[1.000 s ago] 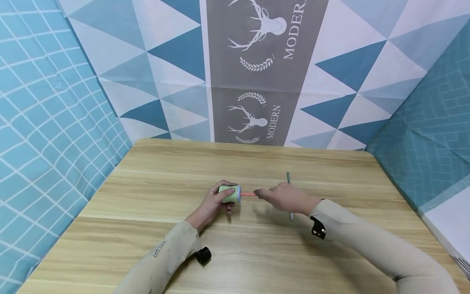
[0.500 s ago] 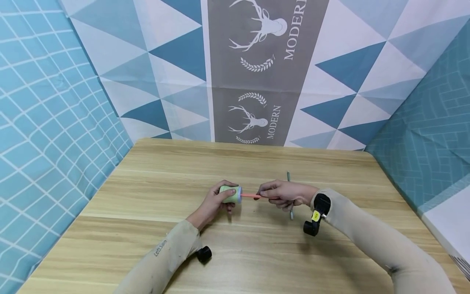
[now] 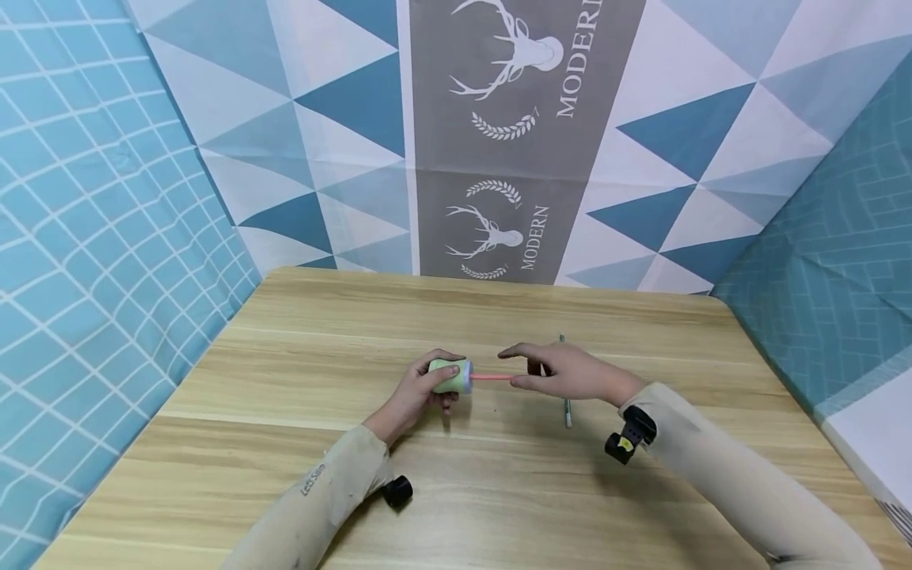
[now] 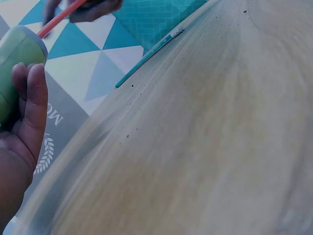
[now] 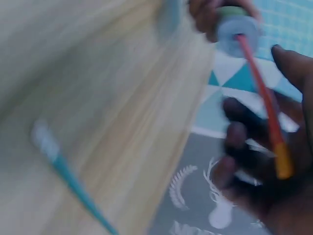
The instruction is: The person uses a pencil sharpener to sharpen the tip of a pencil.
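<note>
My left hand point(image 3: 412, 396) holds a small pale green pencil sharpener point(image 3: 445, 377) lying sideways above the table, its lilac end facing right. A red pencil point(image 3: 490, 378) sticks out of that end. Around the pencil's free end is my right hand point(image 3: 579, 374), its fingers spread and loosened. In the right wrist view the pencil point(image 5: 264, 95), orange at its near end, passes between thumb and fingers without a firm grip; whether a finger touches it I cannot tell. The left wrist view shows the sharpener point(image 4: 19, 61) against the left fingers point(image 4: 35, 105).
A thin teal stick with a whitish end point(image 3: 568, 412) lies on the wooden table point(image 3: 299, 427), partly behind the right hand. Patterned cloth point(image 3: 342, 158) hangs along the table's back and sides. A white surface point(image 3: 872, 443) stands at the right edge.
The right hand has turned over and back around the pencil, its fingers pinching the pencil half a second ago and now spread off it. The left hand and sharpener stay nearly in place.
</note>
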Motion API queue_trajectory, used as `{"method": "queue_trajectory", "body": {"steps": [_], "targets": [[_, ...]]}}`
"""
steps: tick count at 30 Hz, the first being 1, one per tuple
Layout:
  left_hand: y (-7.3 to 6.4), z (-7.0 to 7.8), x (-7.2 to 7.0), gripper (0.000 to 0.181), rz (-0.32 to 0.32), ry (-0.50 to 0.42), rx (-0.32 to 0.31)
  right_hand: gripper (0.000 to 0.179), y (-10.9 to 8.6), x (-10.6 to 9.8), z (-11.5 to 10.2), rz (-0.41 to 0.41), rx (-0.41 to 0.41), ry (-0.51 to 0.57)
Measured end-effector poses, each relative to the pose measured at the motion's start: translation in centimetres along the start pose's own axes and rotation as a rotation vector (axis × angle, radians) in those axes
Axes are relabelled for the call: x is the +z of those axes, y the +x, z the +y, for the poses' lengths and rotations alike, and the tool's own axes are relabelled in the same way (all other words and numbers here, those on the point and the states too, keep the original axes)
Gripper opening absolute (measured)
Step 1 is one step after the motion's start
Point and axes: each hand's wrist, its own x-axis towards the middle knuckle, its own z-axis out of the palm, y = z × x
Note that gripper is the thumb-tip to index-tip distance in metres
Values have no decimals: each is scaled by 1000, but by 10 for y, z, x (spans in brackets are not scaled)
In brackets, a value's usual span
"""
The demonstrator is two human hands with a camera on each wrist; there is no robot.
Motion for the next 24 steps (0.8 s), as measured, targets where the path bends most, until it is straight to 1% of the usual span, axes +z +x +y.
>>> {"method": "queue_trajectory", "body": {"steps": [1,3,5,7,9,10,12,13,14,16,18,19,21,22,24], "targets": [[0,0,0,26,3,-3,-2,49,-2,1,1,58,-80,-122],[1,0,0,23,12,-10,-4,45,-5,4,5,175,-266,-346],[2,0,1,22,21,-14,-7,39,-6,9,9,271,-447,-532],[2,0,1,21,22,-14,-6,32,-6,13,13,355,-598,-728],[1,0,1,21,18,-15,-4,29,-5,16,15,422,-701,-898],[1,0,1,22,14,-15,-4,32,-5,17,16,449,-731,-971],[1,1,1,22,9,-15,0,40,-4,18,17,488,-766,-1078],[1,1,0,23,7,-16,0,44,-4,18,18,494,-774,-1102],[1,1,0,23,9,-17,1,47,-2,18,18,493,-775,-1100],[1,1,0,24,14,-15,4,48,1,19,19,488,-774,-1054],[0,1,0,23,19,-15,5,44,4,20,20,471,-759,-958],[1,1,0,22,22,-14,6,41,5,21,21,450,-742,-894],[1,0,-1,19,29,-12,11,30,7,22,21,398,-698,-750],[1,0,-1,18,31,-11,13,26,8,23,21,359,-659,-665],[1,-1,-1,16,37,-11,17,24,8,23,19,268,-555,-465]]}}
